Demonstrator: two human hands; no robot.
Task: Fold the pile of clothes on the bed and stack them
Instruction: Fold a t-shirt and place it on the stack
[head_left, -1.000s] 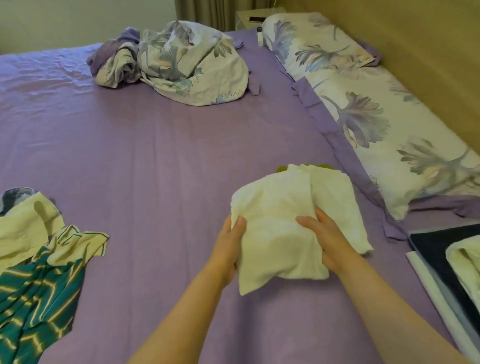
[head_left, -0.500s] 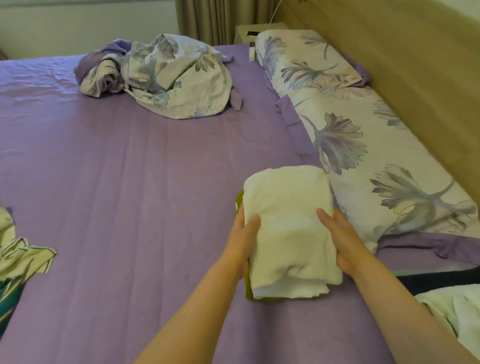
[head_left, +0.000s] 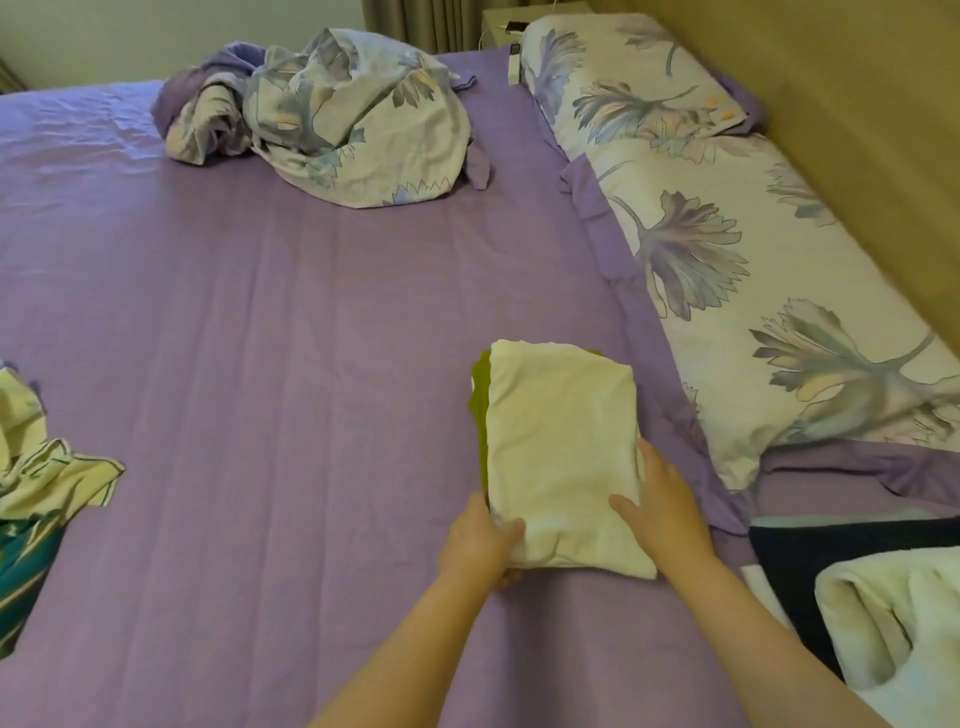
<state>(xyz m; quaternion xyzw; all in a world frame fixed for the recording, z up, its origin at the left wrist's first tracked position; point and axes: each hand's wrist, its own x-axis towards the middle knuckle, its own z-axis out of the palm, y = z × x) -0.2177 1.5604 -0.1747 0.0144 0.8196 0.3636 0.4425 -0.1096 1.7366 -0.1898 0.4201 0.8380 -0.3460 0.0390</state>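
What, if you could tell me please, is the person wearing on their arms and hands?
Nothing that shows. Both forearms are bare up to the bottom edge of the picture, with no sleeve or cuff in view. The left hand and the right hand are bare too: no gloves, watch, bracelet or ring can be seen.

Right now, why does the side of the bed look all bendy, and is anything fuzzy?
Head view: the wide lens curves the headboard and floral pillows near the edge; soft, dim light, no glare; the white folded cloth looks slightly soft, its weave lost.
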